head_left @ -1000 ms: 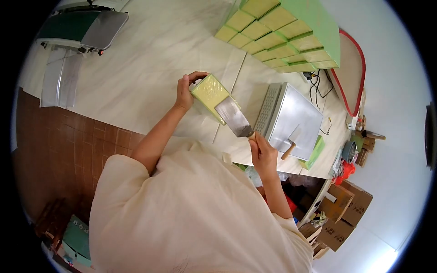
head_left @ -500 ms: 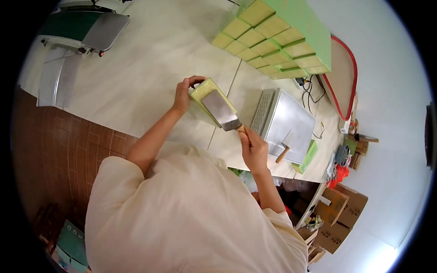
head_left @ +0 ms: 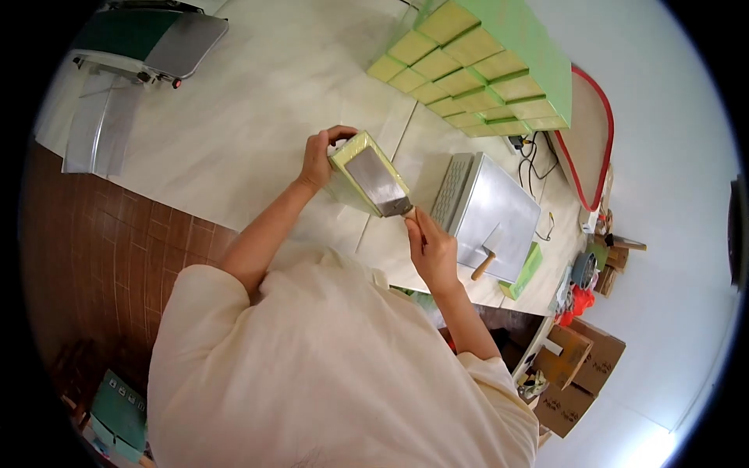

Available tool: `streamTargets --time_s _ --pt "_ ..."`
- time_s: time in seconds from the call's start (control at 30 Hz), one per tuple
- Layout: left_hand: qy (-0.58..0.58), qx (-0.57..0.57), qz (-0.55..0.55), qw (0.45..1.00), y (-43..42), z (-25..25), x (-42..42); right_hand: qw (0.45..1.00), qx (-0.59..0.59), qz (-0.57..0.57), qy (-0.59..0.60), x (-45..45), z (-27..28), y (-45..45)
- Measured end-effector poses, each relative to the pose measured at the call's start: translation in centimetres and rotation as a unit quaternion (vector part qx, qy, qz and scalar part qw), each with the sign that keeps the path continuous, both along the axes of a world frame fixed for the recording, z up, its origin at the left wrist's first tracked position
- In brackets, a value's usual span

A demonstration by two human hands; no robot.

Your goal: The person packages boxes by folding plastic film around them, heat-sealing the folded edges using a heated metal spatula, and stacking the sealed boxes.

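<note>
My left hand [head_left: 317, 161] grips the far left side of a pale green and yellow box [head_left: 348, 192], which looks wrapped in clear, shiny film. In my right hand [head_left: 434, 251] is a scraper [head_left: 374, 179] with a wide metal blade and a light handle. Its blade lies flat over the box's yellow end face, covering most of it. My right fingers are wrapped around the handle. Some of my left fingers are hidden behind the box.
A stack of similar green boxes [head_left: 499, 70] stands at the back. To the right is a metal-topped device [head_left: 507, 203] with a small wooden-handled trowel [head_left: 485, 264] on it. Beside it lies a green box [head_left: 523, 271]. A green-and-grey machine [head_left: 156, 43] stands at the far left.
The scraper blade has shifted slightly and now lies more squarely over the box's end face. My right hand has moved slightly toward the box; the left keeps its grip.
</note>
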State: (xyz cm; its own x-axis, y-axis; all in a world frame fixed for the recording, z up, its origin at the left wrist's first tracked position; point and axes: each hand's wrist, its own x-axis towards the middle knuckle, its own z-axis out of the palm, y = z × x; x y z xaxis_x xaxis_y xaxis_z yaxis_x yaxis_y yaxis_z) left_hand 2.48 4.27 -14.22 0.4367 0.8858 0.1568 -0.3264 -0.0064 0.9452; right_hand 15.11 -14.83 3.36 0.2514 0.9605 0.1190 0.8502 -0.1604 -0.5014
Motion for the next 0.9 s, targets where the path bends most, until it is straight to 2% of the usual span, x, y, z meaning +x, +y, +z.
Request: streamTargets --time_s 0.53,0.67,0.8,0.83,0.9 --pt "-0.018 -0.039 -0.035 0.998 0.3 -0.1 0.2 0.999 0.039 -0.023 -0.025 0.4 -0.1 0.1" --pt "-0.017 -0.063 -0.035 0.997 0.3 0.1 -0.1 0.999 0.033 -0.015 0.008 0.6 -0.2 -0.4" --pt "-0.012 -0.029 -0.037 0.999 0.4 0.3 -0.3 0.998 0.047 -0.03 0.018 0.3 -0.3 -0.1" --pt "-0.029 -0.076 -0.04 0.996 0.3 -0.1 -0.1 0.998 0.055 -0.036 0.015 0.2 -0.3 0.1" --pt "-0.022 -0.084 -0.05 0.995 0.3 -0.9 -0.4 0.998 0.025 -0.026 0.047 0.1 -0.4 0.8"
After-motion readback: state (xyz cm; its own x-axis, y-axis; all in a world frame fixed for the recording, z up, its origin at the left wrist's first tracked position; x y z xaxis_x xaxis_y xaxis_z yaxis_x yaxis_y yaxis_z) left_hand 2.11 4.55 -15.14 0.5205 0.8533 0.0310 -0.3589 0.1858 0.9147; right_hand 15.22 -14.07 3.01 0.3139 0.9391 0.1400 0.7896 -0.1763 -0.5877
